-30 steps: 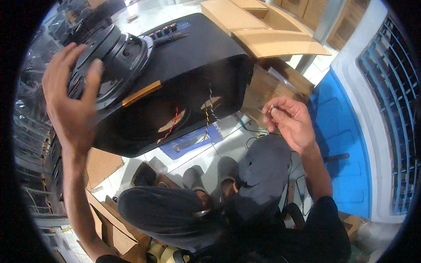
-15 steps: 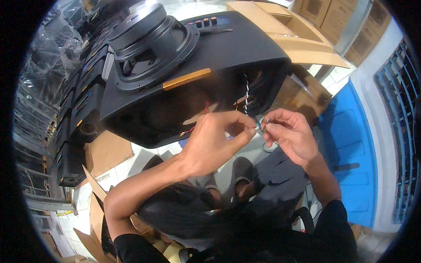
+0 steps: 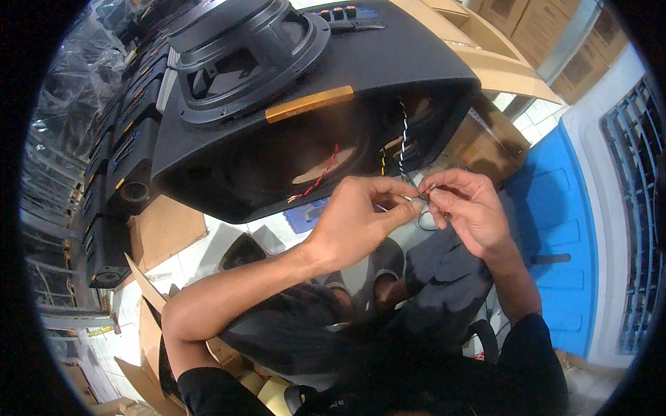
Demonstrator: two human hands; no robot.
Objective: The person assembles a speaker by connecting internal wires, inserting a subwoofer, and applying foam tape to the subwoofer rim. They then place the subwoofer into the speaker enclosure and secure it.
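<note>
- My left hand (image 3: 357,218), centre of frame, thumb and fingertips pressed together on a thin wire end (image 3: 409,199).
- My right hand (image 3: 466,208), just right of it, pinches the same wire end; fingertips of both hands touching.
- Black-and-white twisted wire (image 3: 402,139) hangs from the large black moulded speaker cabinet (image 3: 388,69) above, coming down to my fingers.
- Red twisted wire (image 3: 316,182) inside the cabinet's open underside, left of the hands.
- Black round speaker driver (image 3: 239,48) sits on the cabinet, upper left.
- Blue plastic panel (image 3: 555,229) at right.
- Brown cardboard boxes (image 3: 534,35) upper right.
</note>
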